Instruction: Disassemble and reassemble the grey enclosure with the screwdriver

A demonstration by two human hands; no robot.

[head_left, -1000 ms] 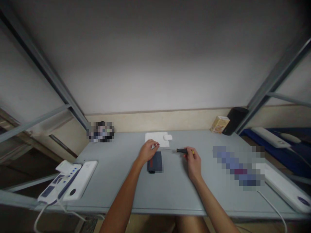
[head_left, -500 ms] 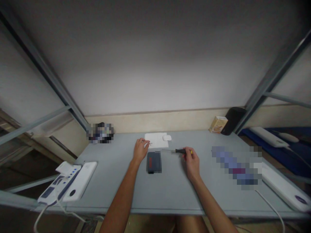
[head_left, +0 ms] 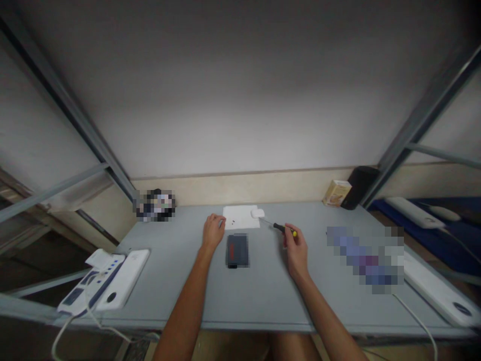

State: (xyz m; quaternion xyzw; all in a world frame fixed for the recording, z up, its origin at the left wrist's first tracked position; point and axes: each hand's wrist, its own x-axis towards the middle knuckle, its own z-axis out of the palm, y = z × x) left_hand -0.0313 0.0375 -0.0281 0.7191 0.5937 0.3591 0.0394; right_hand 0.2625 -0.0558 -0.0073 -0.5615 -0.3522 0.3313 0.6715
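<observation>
My right hand (head_left: 295, 246) is closed round the black and yellow handle of a screwdriver (head_left: 280, 228). Its thin shaft points left and up, towards a small white rounded case (head_left: 257, 213) on a white sheet of paper (head_left: 242, 219). At the sheet's left edge, my left hand (head_left: 214, 231) has its thumb and fingertips pinched together; anything between them is too small to make out. A few tiny dark pieces (head_left: 233, 222) lie on the paper. Nearer to me, between both hands, a dark grey boxy device (head_left: 237, 250) rests flat, partly blurred out.
On the left lie a power strip (head_left: 90, 283) and a white slab-like device (head_left: 126, 278). A yellowish box (head_left: 337, 193) and a black case (head_left: 361, 187) stand at the back right. A blurred bluish item (head_left: 356, 255) and a long white device (head_left: 436, 288) are on the right.
My left hand has drawn back left from the dark pieces, and fewer of them show on the paper. The screwdriver has tilted, its tip now further up and towards the white case.
</observation>
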